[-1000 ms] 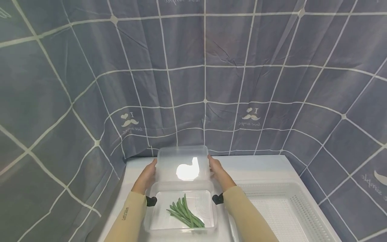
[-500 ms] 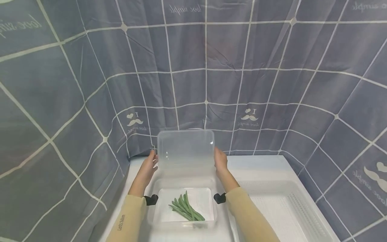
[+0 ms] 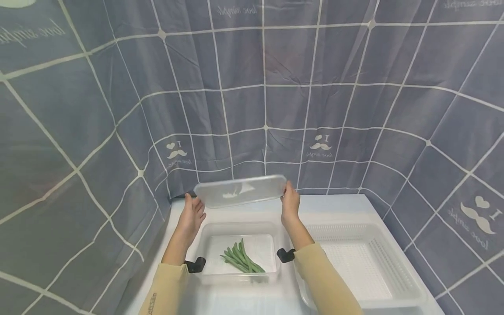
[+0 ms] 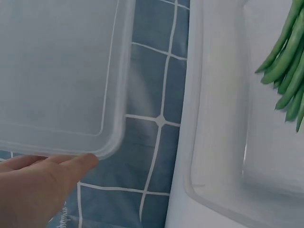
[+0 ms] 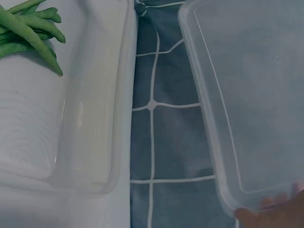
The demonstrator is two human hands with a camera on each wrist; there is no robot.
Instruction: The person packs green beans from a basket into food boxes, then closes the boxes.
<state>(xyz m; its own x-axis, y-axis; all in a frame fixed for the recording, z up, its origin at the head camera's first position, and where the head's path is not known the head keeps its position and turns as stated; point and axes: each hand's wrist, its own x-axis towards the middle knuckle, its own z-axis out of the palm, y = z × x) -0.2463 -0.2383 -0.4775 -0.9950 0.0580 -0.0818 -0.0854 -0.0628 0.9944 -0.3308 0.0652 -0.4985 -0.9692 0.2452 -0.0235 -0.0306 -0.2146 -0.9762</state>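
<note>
A translucent plastic lid [image 3: 244, 191] is held up beyond a clear food container [image 3: 202, 249], its right end higher than its left. My right hand [image 3: 290, 202] pinches the lid's right edge; in the right wrist view the thumb lies at a corner and the fingers show through the plastic behind. At the lid's other end is my left hand [image 3: 191, 215], fingers extended and loosely spread. The left wrist view shows those fingertips [image 4: 88, 162] right at the lid's edge. A small bunch of green beans [image 3: 242, 259] lies inside the uncovered container.
To the right of the container sits a white perforated basket [image 3: 401, 271], partly behind my right forearm. Both stand on a white table [image 3: 334, 205]. A grey-blue curtain [image 3: 287, 109] with white grid lines surrounds the back and sides.
The lid has gone up and away from the container's far edge, turning to a slanted, nearly edge-on pose. Both hands rose with it, and the left hand's fingers spread.
</note>
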